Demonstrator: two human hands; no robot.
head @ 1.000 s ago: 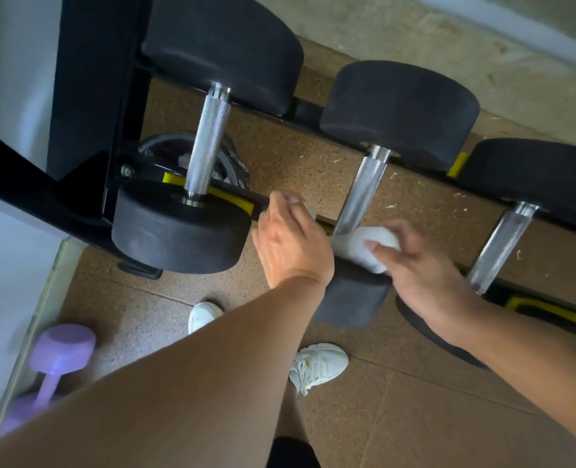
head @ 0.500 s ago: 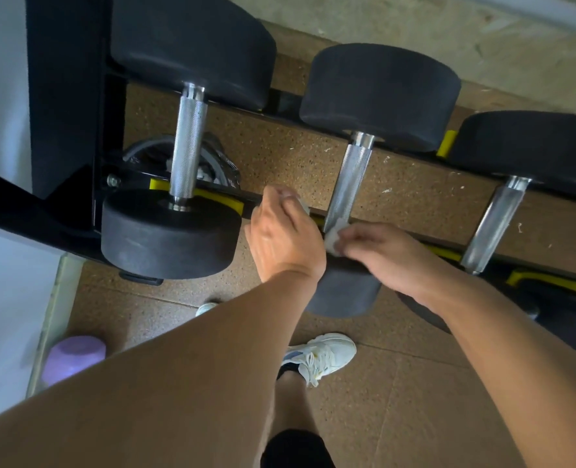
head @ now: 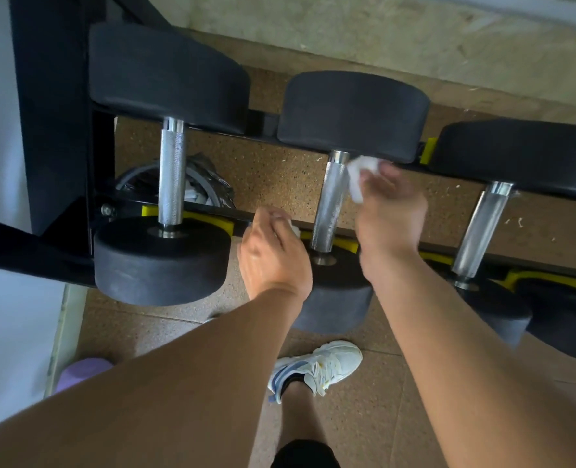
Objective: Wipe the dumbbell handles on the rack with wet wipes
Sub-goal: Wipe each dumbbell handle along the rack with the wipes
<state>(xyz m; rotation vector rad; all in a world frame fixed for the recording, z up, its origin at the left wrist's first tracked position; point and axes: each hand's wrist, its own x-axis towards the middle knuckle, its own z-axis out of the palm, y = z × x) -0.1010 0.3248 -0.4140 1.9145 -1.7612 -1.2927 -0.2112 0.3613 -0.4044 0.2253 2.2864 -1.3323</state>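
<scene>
The right hand (head: 389, 211) pinches a crumpled white wet wipe (head: 360, 173) in its blurred fingertips against the upper end of the middle knurled steel dumbbell handle (head: 330, 201) on the black metal rack (head: 60, 130). The left hand (head: 273, 251), fingers curled round something white, rests just left of that handle's lower end.

Through the head camera I saw both forearms bare, no sleeves reaching the left hand (head: 273, 255) or right hand (head: 389, 217). One foot wore a white sneaker (head: 317, 368) with blue stripes; dark shorts (head: 305, 454) showed below.
</scene>
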